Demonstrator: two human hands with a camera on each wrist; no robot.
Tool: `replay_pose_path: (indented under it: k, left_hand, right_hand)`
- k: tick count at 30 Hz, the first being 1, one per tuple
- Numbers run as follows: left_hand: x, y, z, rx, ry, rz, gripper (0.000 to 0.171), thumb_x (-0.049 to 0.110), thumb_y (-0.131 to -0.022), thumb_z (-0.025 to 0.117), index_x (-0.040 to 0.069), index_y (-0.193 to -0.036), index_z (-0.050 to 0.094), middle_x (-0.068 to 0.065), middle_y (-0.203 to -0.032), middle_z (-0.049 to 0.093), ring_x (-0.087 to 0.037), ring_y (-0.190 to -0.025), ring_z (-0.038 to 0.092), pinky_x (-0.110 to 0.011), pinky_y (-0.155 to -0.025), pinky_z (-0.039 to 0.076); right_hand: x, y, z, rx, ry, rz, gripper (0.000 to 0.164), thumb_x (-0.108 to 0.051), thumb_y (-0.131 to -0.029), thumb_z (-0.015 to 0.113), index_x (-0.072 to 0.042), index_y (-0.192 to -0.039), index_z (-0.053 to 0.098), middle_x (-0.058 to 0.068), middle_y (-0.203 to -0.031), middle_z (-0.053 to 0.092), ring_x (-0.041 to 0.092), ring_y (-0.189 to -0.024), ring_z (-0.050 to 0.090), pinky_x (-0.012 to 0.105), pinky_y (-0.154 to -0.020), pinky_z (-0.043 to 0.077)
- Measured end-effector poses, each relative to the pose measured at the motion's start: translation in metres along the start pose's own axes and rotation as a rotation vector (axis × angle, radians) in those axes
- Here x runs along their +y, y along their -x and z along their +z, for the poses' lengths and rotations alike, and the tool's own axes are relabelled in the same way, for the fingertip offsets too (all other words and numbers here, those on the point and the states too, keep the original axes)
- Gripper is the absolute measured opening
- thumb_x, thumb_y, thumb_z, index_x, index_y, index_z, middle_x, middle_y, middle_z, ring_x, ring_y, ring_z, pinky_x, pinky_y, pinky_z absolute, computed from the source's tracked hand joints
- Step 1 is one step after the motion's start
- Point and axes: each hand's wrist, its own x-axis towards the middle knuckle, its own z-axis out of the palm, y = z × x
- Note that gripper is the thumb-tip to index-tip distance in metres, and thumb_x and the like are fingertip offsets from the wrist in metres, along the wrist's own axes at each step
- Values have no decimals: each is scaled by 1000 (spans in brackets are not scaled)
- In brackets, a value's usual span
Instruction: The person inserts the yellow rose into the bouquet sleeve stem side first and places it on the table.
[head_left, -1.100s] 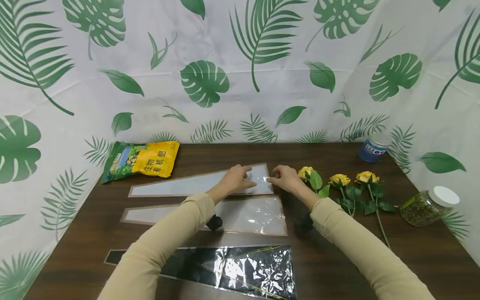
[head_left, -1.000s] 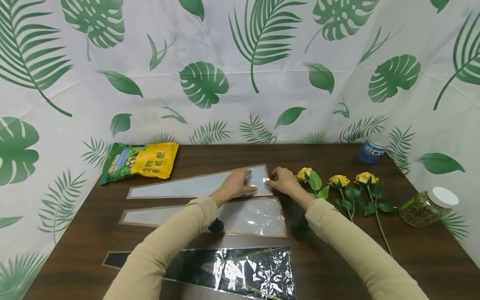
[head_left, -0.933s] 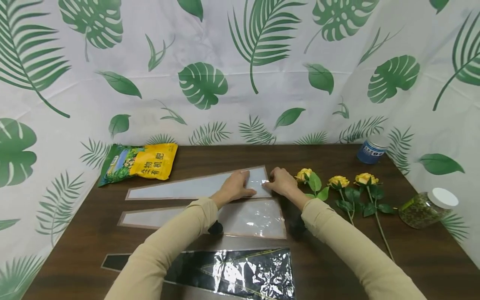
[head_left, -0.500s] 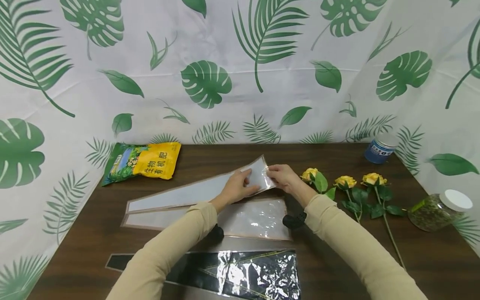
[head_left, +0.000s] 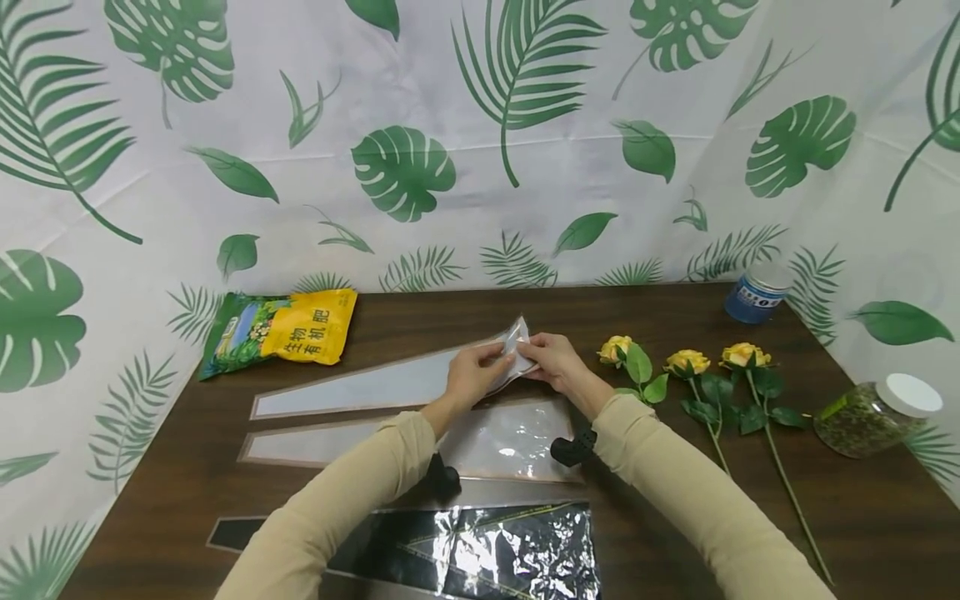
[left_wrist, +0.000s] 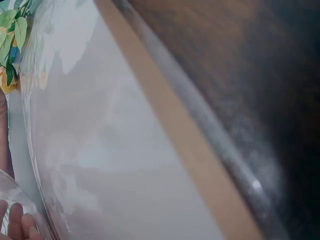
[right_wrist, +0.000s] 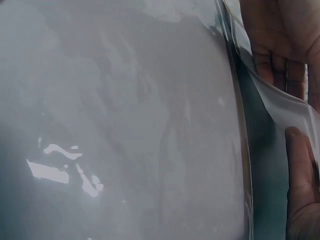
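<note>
Head view shows the left hand [head_left: 469,375] and right hand [head_left: 558,362] together at the wide end of a long, tapered white plastic sleeve with a brown border [head_left: 382,384]; the fingers and thumbs of both pinch its raised, creased end. The sleeve's rest lies toward the far edge of the dark wood surface [head_left: 450,312], narrow end pointing left. Just nearer lies a second tapered, whitish plastic sleeve [head_left: 502,446]; toward the near edge, a glossy black plastic sleeve [head_left: 525,546]. Yellow roses with green leaves [head_left: 686,362] lie right of the right hand.
</note>
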Motion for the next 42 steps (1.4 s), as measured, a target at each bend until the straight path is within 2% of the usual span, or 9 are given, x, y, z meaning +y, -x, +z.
replay_pose_path:
  k: [3, 10, 14, 19, 24, 29, 32, 38, 42]
  left_hand:
    - [2, 2, 2, 15, 35, -33, 37, 30, -87, 67, 9, -118, 66, -9, -107, 70, -22, -98, 66, -33, -84, 50]
    - [1, 3, 9, 130, 73, -73, 25, 23, -85, 69, 10, -107, 72, -7, -104, 71, -23, -103, 63, -36, -90, 46]
    - [1, 3, 9, 188, 108, -54, 18, 19, -85, 69, 10, -100, 74, -6, -98, 72, -20, -94, 64, -30, -82, 48]
    - [0, 3, 6, 261, 157, -9, 14, 14, -85, 69, 6, -95, 74, -9, -90, 72, -13, -77, 62, -21, -68, 47]
    - [0, 3, 4, 342, 232, 6, 14, 14, -83, 71, 5, -93, 74, -9, -90, 73, -5, -72, 58, -15, -65, 44]
    - [0, 4, 7, 345, 269, 5, 14, 12, -82, 73, 4, -93, 74, -10, -92, 73, -5, -74, 60, -15, -67, 46]
    - [0, 5, 10, 328, 268, 1, 13, 10, -81, 73, 4, -93, 74, -10, -92, 72, -4, -73, 59, -15, -67, 46]
    - [-1, 6, 9, 315, 270, 12, 14, 9, -81, 72, 2, -93, 73, -13, -91, 72, 1, -68, 54, -13, -64, 44]
    - [-1, 6, 5, 327, 236, 39, 13, 9, -81, 72, 2, -92, 74, -13, -90, 72, 0, -68, 54, -13, -64, 43]
  right_hand:
    - [1, 0, 1, 8, -9, -10, 19, -4, -95, 51, 10, -107, 49, 2, -74, 56, 7, -59, 61, 21, -55, 53]
    - [4, 3, -1, 2, -53, -24, 15, -7, -97, 49, 8, -101, 51, 3, -77, 57, 9, -62, 62, 25, -60, 55]
    - [5, 4, -5, -5, -91, 6, 18, -10, -99, 45, 8, -103, 50, 5, -77, 60, 13, -63, 65, 28, -65, 56]
    - [3, 4, -6, 1, -37, 39, 24, -8, -99, 43, 12, -111, 48, 5, -64, 63, 13, -55, 65, 21, -56, 54]
    - [4, 2, -7, 14, 15, 59, 29, -7, -99, 40, 15, -117, 46, 4, -59, 63, 10, -49, 63, 17, -48, 50]
    - [5, 6, -15, -9, 47, 55, 34, -11, -100, 42, 15, -122, 45, 4, -64, 64, 9, -52, 64, 17, -50, 51]
    - [2, 17, -25, -17, 81, -14, 39, -14, -100, 44, 16, -125, 43, 3, -70, 65, 9, -57, 65, 19, -56, 53]
    - [-22, 57, -60, 34, 181, -242, 37, -15, -98, 49, 15, -119, 47, 3, -77, 63, 8, -64, 65, 25, -64, 56]
    - [-30, 89, -99, 86, 368, -311, 35, -18, -98, 51, 14, -111, 50, 8, -79, 63, 9, -65, 65, 29, -65, 56]
